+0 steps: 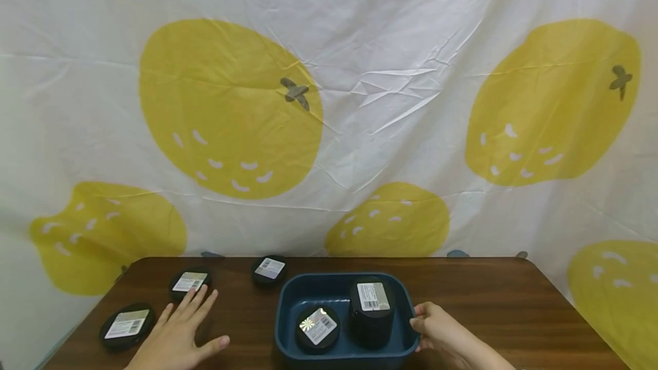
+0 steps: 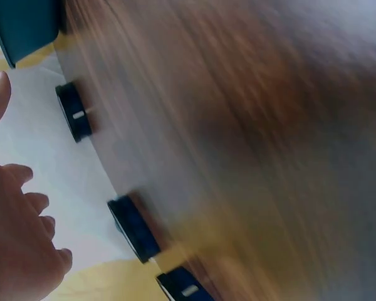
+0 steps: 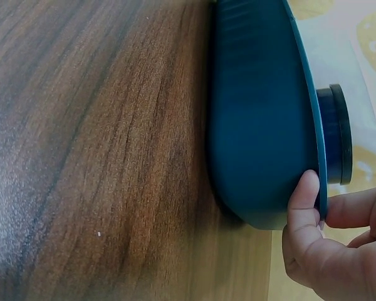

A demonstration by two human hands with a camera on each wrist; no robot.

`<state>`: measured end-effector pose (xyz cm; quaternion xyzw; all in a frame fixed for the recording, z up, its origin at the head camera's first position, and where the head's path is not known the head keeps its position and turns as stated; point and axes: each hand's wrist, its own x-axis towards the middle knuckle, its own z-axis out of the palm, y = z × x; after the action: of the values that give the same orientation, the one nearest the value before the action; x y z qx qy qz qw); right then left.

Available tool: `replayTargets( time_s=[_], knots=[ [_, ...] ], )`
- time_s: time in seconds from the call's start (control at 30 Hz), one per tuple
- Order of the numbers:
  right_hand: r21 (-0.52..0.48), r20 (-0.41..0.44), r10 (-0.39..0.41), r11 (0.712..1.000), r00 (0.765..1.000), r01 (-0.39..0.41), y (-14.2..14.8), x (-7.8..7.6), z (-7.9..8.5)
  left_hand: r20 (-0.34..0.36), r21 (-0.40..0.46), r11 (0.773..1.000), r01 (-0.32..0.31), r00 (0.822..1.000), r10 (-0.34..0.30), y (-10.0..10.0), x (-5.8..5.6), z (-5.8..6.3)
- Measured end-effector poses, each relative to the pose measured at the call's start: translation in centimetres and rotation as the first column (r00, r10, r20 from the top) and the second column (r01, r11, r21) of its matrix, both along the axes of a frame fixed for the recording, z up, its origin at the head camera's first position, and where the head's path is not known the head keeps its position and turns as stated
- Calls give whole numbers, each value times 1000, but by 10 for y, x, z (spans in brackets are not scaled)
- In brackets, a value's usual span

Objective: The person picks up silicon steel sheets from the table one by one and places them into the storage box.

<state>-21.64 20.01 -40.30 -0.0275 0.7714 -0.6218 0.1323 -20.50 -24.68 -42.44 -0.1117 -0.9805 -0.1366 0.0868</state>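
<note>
A blue plastic bin (image 1: 288,324) stands on the wooden table, and my right hand (image 1: 437,327) pinches its right rim between thumb and fingers. Inside the bin are a low round black container (image 1: 317,330) with a label on top and, to its right, a taller black stack or container (image 1: 371,316). My left hand (image 1: 177,333) is spread with fingers apart, holding nothing, over the table left of the bin. Near its fingertips lies a labelled black round container (image 1: 190,283); another black container (image 1: 127,325) sits left of the hand.
A further black round container (image 1: 269,270) lies behind the bin's left corner. The brown table (image 1: 488,296) extends right of the bin. A white cloth (image 1: 390,44) with yellow fruit prints hangs behind the table's far edge.
</note>
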Motion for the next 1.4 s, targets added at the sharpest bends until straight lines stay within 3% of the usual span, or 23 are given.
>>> replayTargets(
  time_s=[0.23, 0.4, 0.77, 1.07, 1.4],
  knots=[
    [0, 1, -4, 1000, 1000, 4, 0, -1, -1, 47, -30, 997, -71, 996, 73, -19, 0, -3],
    [0, 6, -2, 1000, 1000, 2, 0, -2, 0, 74, -6, 994, -106, 992, 106, -33, 0, -3],
    [6, 10, 13, 1000, 1000, -13, 0, -1, 0, 70, 30, 979, -201, 978, 198, -68, 5, 1],
    [11, 1, 13, 1000, 1000, -13, 0, -1, 0, 109, 35, 966, -256, 962, 251, -91, 2, 8],
    [13, 6, -6, 1000, 1000, 6, -1, 1, 2, 115, 83, 960, -268, 959, 258, -116, -1, 0]
  ],
)
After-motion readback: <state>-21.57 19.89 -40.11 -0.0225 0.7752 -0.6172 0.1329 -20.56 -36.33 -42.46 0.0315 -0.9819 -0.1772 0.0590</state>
